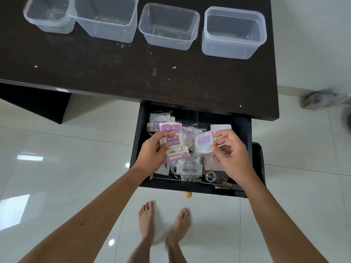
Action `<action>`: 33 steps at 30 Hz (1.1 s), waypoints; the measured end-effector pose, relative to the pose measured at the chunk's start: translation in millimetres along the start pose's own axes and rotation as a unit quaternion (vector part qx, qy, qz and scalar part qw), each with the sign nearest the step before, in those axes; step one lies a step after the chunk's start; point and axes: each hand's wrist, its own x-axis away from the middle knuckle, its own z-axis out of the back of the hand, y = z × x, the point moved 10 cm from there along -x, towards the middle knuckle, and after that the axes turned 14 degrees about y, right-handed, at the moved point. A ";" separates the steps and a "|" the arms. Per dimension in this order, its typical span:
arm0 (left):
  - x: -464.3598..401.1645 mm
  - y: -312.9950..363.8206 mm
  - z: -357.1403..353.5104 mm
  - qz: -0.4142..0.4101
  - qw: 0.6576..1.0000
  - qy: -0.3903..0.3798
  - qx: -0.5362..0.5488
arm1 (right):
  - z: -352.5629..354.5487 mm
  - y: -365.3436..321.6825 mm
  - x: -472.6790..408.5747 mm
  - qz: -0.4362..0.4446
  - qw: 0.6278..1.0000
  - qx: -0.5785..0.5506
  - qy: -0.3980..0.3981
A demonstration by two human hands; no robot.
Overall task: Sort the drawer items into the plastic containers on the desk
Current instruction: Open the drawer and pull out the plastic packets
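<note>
Drawer (245,133) clutter: purple-labelled packets, print unreadable. Left hand (153,151) pinches one packet (173,147); right hand (230,152) pinches another (203,142). Four containers (168,26) line the desk's (114,73) far edge.

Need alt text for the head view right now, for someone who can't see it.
Both hands reach into an open drawer of small packets: the left hand grips purple-and-white packets, the right hand pinches a purple packet. Four empty clear containers line the dark desk above.
</note>
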 end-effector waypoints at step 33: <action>-12.1 4.7 50.1 -0.048 0.998 0.039 -0.032 | -50.9 40.3 -41.5 -0.059 0.969 0.231 0.070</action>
